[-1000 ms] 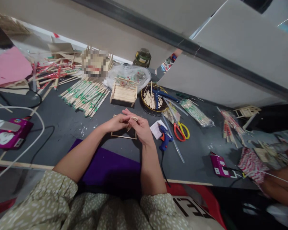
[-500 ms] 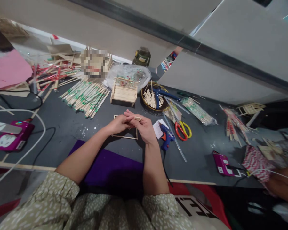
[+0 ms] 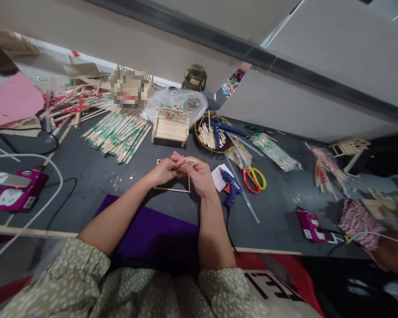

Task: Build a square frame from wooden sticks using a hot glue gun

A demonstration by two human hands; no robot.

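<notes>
My left hand (image 3: 166,170) and my right hand (image 3: 199,176) meet above the table, fingers closed together around a small bundle of short wooden sticks (image 3: 191,163). Only the stick ends show, by my right thumb and forefinger; the rest is hidden in the hands. Underneath lies a rectangular frame of thin wooden sticks (image 3: 172,190), partly covered by my hands. Beyond it stands a little wooden bench model (image 3: 170,129). Right of my right hand, a blue glue gun (image 3: 232,190) rests by a white paper (image 3: 218,177).
Scissors (image 3: 254,179) with red and yellow handles lie at right, near a basket (image 3: 212,153) of short sticks. Packaged chopsticks (image 3: 119,134) spread at back left. A purple sheet (image 3: 149,229) is in front. Purple boxes (image 3: 18,190) with cables sit either side. Another person's arm (image 3: 394,256) shows far right.
The hands keep nearly the same grip and place over the frame. The view has shifted very slightly; nothing has been let go or picked up.
</notes>
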